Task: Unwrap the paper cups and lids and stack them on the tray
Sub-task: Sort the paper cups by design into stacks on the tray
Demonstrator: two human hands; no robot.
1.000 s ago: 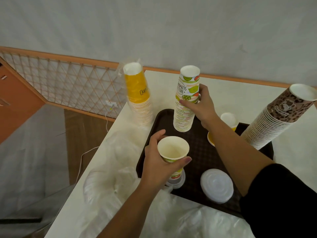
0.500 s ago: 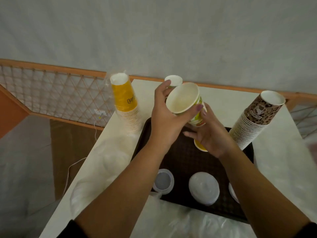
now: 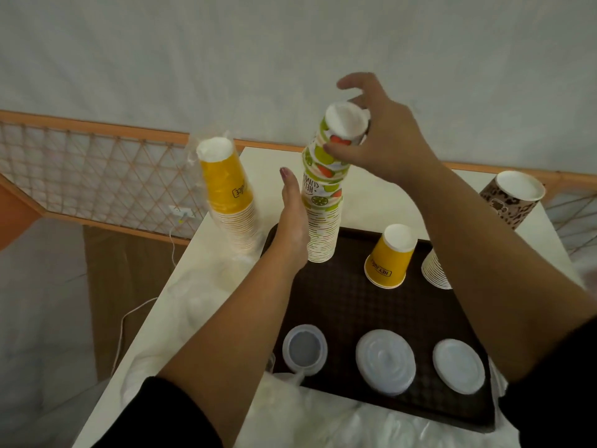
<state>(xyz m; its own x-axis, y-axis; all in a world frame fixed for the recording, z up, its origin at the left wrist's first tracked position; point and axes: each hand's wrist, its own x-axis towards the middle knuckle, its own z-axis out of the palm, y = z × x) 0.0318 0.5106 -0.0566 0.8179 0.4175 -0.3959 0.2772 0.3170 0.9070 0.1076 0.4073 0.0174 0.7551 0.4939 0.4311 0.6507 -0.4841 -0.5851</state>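
White table [image 3: 371, 195] against a pale wall, dark tray [image 3: 349, 305] on it.

Grip, right hand [image 3: 384, 147]: my thumb and curled fingers pinch the top cup [image 3: 342, 130] of the fruit stack [image 3: 323, 218]; forefinger lifted clear. The cup sits tilted, not yet seated flush.

Grip, left hand [image 3: 292, 227]: flat, fingers straight, palm against the stack's left side as a brace. Holds nothing.

Fruit stack: tall, upside down, on the tray's far left corner, leaning slightly.

Beside it, off the tray: yellow stack [image 3: 229, 202], its clear wrap on.

On the tray, right: one yellow cup [image 3: 389, 257] upside down; brown stack [image 3: 513, 198] leaning, its base behind my forearm.

Near edge of tray: three lids [image 3: 384, 360] in a row, apart from one another.

Loose plastic wrap [image 3: 200, 305] on the table at left and in front.

Risks, as I judge them:
- Pressing the tilted cup down off-centre could buckle or topple the fruit stack; my flat palm guards one side only.
- A fall leftward would strike the yellow stack near the table edge.
- My right forearm passes close over the yellow cup and brown stack; lowering it could knock them.
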